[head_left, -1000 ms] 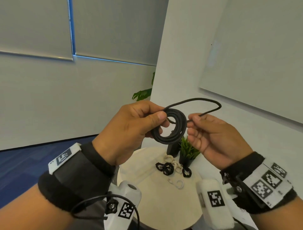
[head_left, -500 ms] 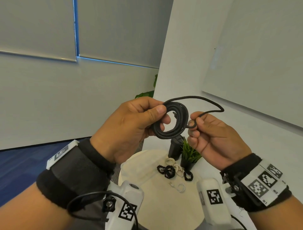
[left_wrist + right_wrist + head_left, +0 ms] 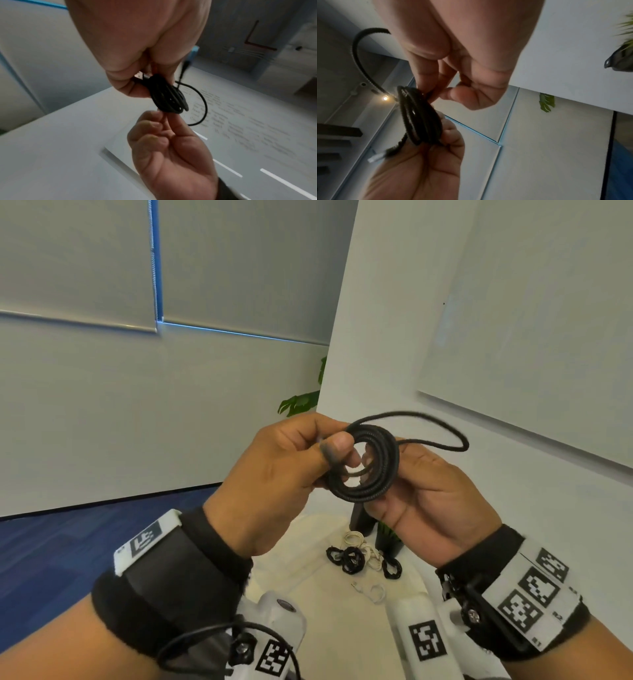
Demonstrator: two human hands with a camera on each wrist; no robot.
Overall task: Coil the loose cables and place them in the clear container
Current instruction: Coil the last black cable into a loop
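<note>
The black cable [image 3: 370, 470] is up in the air in front of the person, wound into a tight round coil, held between both hands above the round table [image 3: 329, 638]. And the left hand [image 3: 274, 481] has it: thumb curled over the left rim of the coil, fingers tucked behind, a firm pinch. From the left wrist view the fingertips are bunched so close that the contact is hard to make out, though a pale connector peeks out there. The right hand [image 3: 435, 501] sits just right of the coil with its fingers curled in behind the right rim; the head view hides those fingertips behind the loops. The right wrist view shows them pinching at the coil's top edge, so that hand grips the cable too. A loose tail arcs out from the top of the coil, swings right and comes back toward the right hand; the far end of it blurs. In the right wrist view a white plug end dangles beside the left palm.

Farther off, down on the table, lie small black coils [image 3: 352, 559] and thin white cables [image 3: 359, 542], tangled close together and too small to count. One more white cable [image 3: 373, 594] lies nearer. Behind them stand a dark pot [image 3: 387, 542], mostly hidden by the right hand, and a dark upright object [image 3: 359, 518], cut off by the coil.
</note>
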